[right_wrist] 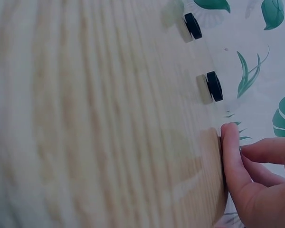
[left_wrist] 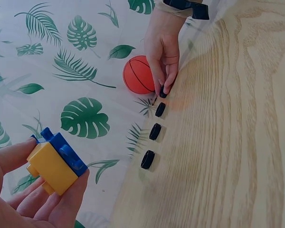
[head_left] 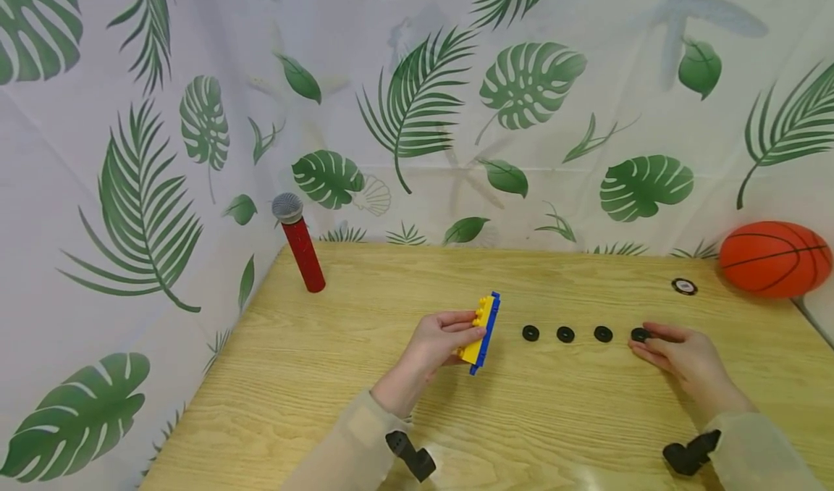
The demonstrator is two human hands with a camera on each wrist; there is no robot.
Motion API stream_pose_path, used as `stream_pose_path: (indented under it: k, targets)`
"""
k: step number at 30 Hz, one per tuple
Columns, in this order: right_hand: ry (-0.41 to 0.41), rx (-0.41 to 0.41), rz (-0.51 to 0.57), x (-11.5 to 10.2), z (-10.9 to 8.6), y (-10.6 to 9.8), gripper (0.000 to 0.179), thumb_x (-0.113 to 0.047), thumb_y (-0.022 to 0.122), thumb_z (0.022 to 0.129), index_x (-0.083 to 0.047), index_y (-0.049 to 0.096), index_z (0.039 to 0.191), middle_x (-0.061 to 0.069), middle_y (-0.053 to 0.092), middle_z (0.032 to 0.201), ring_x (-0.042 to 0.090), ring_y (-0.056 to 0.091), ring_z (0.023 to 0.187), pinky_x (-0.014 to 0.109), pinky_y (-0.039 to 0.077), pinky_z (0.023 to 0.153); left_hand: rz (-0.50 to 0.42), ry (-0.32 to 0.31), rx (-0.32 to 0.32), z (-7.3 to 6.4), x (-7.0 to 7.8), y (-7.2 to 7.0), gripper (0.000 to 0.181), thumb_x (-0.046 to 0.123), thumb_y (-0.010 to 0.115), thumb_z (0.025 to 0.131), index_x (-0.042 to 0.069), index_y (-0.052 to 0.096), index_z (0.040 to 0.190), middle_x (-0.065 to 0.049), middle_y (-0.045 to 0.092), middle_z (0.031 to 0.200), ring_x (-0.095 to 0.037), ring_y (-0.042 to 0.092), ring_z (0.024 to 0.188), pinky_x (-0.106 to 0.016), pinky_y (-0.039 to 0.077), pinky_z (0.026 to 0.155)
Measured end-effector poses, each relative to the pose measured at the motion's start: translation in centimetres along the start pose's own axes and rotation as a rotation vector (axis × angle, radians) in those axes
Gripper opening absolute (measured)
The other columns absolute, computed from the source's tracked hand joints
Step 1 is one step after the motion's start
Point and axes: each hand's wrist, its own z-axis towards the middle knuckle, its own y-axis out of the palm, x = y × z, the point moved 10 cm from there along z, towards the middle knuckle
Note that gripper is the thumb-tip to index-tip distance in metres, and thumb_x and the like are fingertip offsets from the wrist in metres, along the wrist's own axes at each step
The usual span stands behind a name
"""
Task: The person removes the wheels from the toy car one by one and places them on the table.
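Observation:
In the head view my left hand (head_left: 443, 342) grips a toy brick car body (head_left: 481, 332), yellow studded bricks joined to a blue base with small side pegs. The left wrist view shows the car body (left_wrist: 57, 164) end-on, between thumb and fingers, raised above the table. To its right, three black toy wheels (head_left: 565, 334) lie flat in a row on the wood. At the row's right end my right hand (head_left: 680, 357) pinches another black toy wheel (head_left: 641, 334) between thumb and fingers, low at the tabletop. In the right wrist view the fingers (right_wrist: 235, 166) mostly hide that wheel.
A red toy microphone (head_left: 302, 248) stands at the back left of the wooden table (head_left: 365, 288). Toward the back right are a round black-and-white chip (head_left: 684, 286) and an orange ball (head_left: 775, 259). A leaf-print cloth (head_left: 417, 208) hangs behind and along the left.

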Motion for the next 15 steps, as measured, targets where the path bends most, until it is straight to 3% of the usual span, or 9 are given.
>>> stream_pose_path:
  k: [1, 3, 5, 15]
  targets:
    - [0.005, -0.006, 0.022, 0.1, 0.0, 0.0, 0.04, 0.015, 0.051, 0.093, -0.006, 0.061, 0.126, -0.007, 0.068, 0.088, 0.013, 0.074, 0.081, 0.028, 0.06, 0.082, 0.001, 0.0, -0.001, 0.0, 0.0, 0.0, 0.04, 0.019, 0.075, 0.089, 0.007, 0.067, 0.126, -0.009, 0.072, 0.116, -0.015, 0.071, 0.092, -0.033, 0.062, 0.073]
    - [0.013, -0.019, 0.068, 0.1, -0.1, -0.1, 0.037, 0.015, 0.051, 0.093, -0.016, 0.07, 0.1, -0.004, 0.069, 0.087, 0.014, 0.074, 0.081, 0.028, 0.06, 0.081, 0.0, -0.001, -0.002, 0.1, 0.0, 0.1, 0.04, 0.019, 0.075, 0.089, 0.007, 0.067, 0.126, -0.009, 0.072, 0.116, -0.015, 0.071, 0.092, -0.033, 0.062, 0.074]
    - [0.024, -0.03, 0.102, 0.2, -0.2, 0.0, 0.044, 0.015, 0.051, 0.093, -0.023, 0.072, 0.086, -0.001, 0.07, 0.088, 0.015, 0.074, 0.081, 0.027, 0.06, 0.08, -0.001, -0.002, -0.002, 0.1, -0.1, 0.1, 0.04, 0.019, 0.075, 0.089, 0.007, 0.067, 0.126, -0.008, 0.072, 0.116, -0.015, 0.071, 0.092, -0.033, 0.062, 0.074]
    - [-0.015, -0.056, 0.129, -1.0, -1.1, 0.7, 0.038, 0.002, 0.051, 0.099, -0.027, 0.075, 0.094, -0.009, 0.069, 0.092, 0.015, 0.074, 0.086, 0.03, 0.061, 0.079, -0.02, 0.003, 0.0, 0.1, 0.1, 0.3, 0.039, 0.018, 0.075, 0.089, 0.012, 0.067, 0.127, -0.007, 0.072, 0.117, -0.016, 0.071, 0.095, -0.032, 0.061, 0.077]
